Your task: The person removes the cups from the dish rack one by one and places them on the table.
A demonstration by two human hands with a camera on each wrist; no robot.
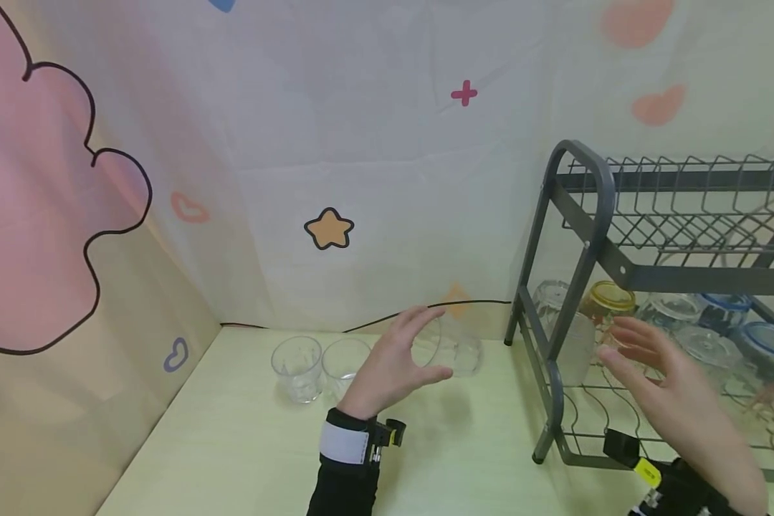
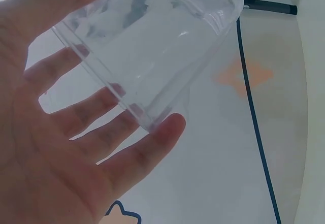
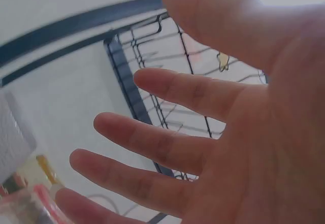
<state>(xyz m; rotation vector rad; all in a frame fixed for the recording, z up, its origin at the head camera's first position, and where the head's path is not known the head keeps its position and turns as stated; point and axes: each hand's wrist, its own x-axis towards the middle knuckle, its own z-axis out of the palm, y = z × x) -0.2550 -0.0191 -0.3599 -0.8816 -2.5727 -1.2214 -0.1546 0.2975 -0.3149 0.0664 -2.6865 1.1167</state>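
Note:
A clear glass (image 1: 462,351) is tipped on its side, mouth toward my left hand (image 1: 393,365). The left wrist view shows that glass (image 2: 167,46) up close, with the thumb on one side of its rim and the fingers on the other, gripping it. Two more clear glasses stand to the left: one glass (image 1: 298,369) in full view, the other glass (image 1: 343,358) partly hidden by my wrist. My right hand (image 1: 671,394) hovers in front of the dish rack's lower tier, holding nothing. Its fingers (image 3: 137,132) are spread and nearly straight.
The grey two-tier dish rack (image 1: 603,215) stands at the right. Its lower tier holds several upside-down glasses, among them a yellow-rimmed glass (image 1: 611,297), a blue-rimmed glass (image 1: 770,340) and a whitish cup (image 1: 577,351). A patterned curtain (image 1: 393,143) hangs behind the pale table (image 1: 232,451).

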